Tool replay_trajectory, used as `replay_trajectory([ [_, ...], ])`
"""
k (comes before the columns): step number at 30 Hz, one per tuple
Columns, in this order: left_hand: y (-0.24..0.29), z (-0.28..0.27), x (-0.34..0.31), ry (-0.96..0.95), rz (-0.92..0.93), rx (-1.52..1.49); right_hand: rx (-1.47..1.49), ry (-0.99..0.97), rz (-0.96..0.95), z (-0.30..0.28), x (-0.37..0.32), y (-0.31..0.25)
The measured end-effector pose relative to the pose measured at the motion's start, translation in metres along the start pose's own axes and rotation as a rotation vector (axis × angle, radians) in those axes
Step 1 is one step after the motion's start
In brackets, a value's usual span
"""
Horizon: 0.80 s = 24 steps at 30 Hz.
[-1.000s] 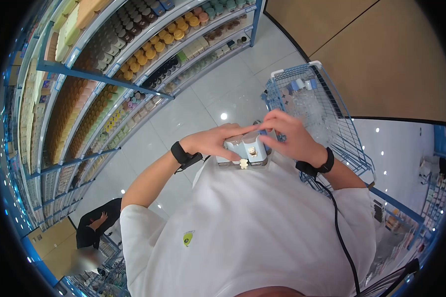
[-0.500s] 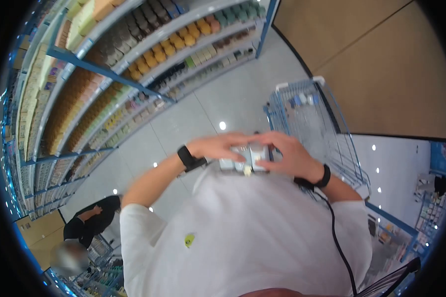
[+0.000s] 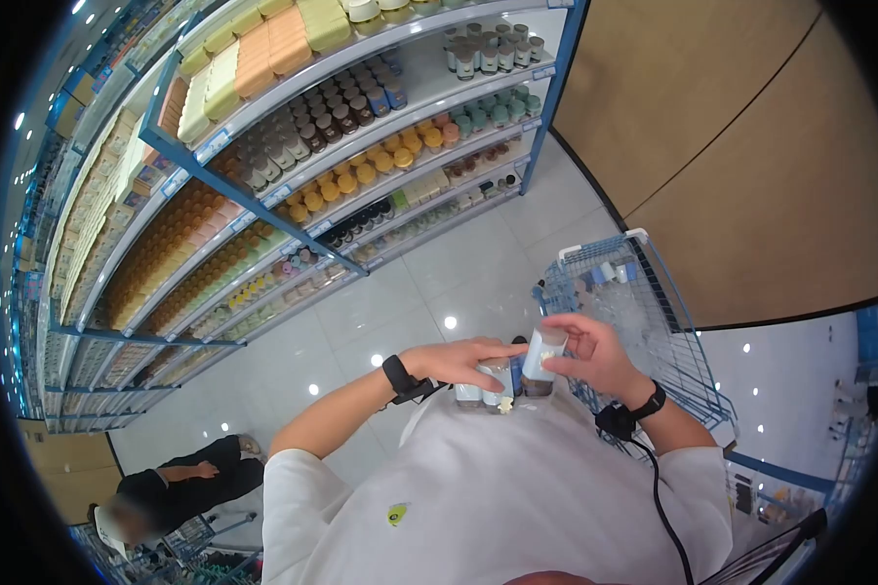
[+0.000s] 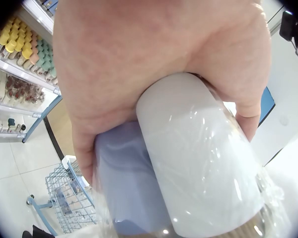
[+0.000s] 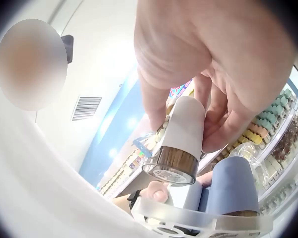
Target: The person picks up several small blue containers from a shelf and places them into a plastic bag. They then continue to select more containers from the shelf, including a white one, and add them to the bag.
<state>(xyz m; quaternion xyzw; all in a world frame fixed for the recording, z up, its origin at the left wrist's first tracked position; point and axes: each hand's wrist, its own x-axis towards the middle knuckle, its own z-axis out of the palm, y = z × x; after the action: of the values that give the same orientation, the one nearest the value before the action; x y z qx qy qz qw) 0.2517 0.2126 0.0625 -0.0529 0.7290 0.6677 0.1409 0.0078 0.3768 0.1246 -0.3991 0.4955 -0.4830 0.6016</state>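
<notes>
My right hand (image 3: 603, 359) grips a white cylindrical bottle (image 5: 185, 126) with a see-through brown base, thumb on one side and fingers on the other. The bottle is tilted above a translucent plastic tray (image 5: 203, 221), its labelled bottom showing in the right wrist view. My left hand (image 3: 454, 363) holds the remaining bottles in front of my shirt, its fingers spread over their tops and sides. Among these are another white bottle (image 4: 196, 153) and a blue bottle (image 4: 131, 178), with clear film around them. A small cream-coloured figure (image 3: 505, 405) sits at the tray's near edge.
A blue wire shopping cart (image 3: 644, 322) with clear plastic and small items stands at my right. Long shelves (image 3: 312, 185) of bottles and jars run along the left. A person in black (image 3: 180, 487) is at lower left; a brown panel (image 3: 712, 146) rises ahead.
My right hand has lifted one white bottle up and rightward from the group. My left hand stays on the others. The head view has shifted, showing more of the upper shelves.
</notes>
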Motion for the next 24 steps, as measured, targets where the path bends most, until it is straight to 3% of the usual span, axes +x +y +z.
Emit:
replay_trajectory([
  [14, -0.004, -0.031, -0.03, -0.039, 0.102, 0.033, 0.115, 0.147, -0.094, 0.008, 0.047, -0.018],
  [19, -0.005, -0.046, -0.043, -0.042, 0.141, 0.063, 0.036, 0.262, -0.151, 0.006, 0.072, -0.023],
  [24, -0.008, -0.067, -0.038, -0.048, 0.186, 0.163, -0.158, 0.363, -0.229, -0.033, 0.121, -0.039],
])
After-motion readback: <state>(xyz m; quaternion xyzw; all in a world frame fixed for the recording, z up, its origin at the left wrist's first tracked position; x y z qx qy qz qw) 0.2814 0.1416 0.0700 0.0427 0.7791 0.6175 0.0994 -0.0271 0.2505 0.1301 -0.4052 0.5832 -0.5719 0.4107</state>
